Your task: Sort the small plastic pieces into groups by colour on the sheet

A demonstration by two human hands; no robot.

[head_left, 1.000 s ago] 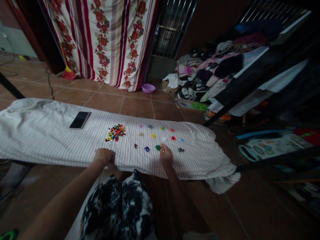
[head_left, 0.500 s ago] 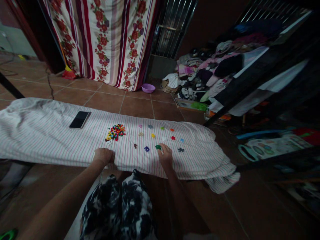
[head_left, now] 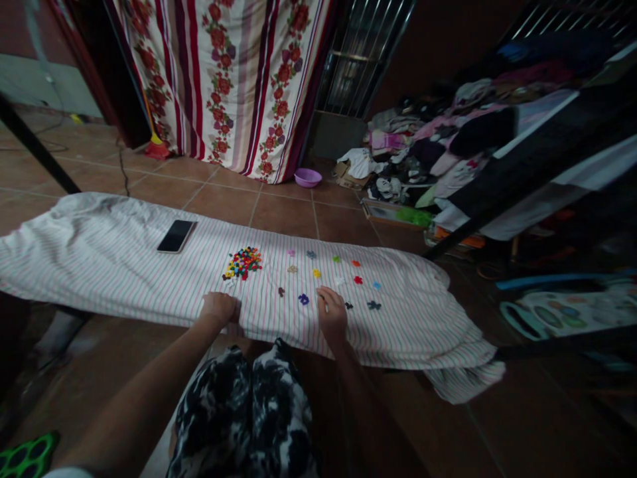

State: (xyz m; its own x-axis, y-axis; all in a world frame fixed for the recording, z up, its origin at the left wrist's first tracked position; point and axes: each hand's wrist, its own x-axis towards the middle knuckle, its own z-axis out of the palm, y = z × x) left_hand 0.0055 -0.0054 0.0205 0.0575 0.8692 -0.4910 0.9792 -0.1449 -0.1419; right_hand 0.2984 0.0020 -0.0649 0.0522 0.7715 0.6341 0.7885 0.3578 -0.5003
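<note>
My right hand (head_left: 332, 312) reaches over the striped cloth (head_left: 164, 292), fingers stretched forward and slightly apart, covering the spot of the dark green pieces. A dark blue cluster of small pieces (head_left: 303, 299) lies just left of it, and a black cluster (head_left: 349, 305) shows on its right. Near the cloth's front edge rests my left hand (head_left: 220, 308), fingers curled down; what they hold, if anything, is hidden. Beyond it is a mixed heap of tiny coloured pieces (head_left: 243, 263). Other sorted groups include yellow pieces (head_left: 317, 273), red pieces (head_left: 358, 280) and grey pieces (head_left: 374, 305).
A phone (head_left: 176, 236) lies on the cloth at the left. Behind are a floral curtain (head_left: 249, 86), a purple basin (head_left: 308, 177) and a pile of clothes (head_left: 423, 146). Dark posts (head_left: 37, 146) rise at the sides. Something green with round holes (head_left: 30, 455) shows lower left.
The whole view has shifted, so things appear further right. My right hand has moved a little left over the dark green pieces, hiding them and uncovering the black cluster. My left hand stays put.
</note>
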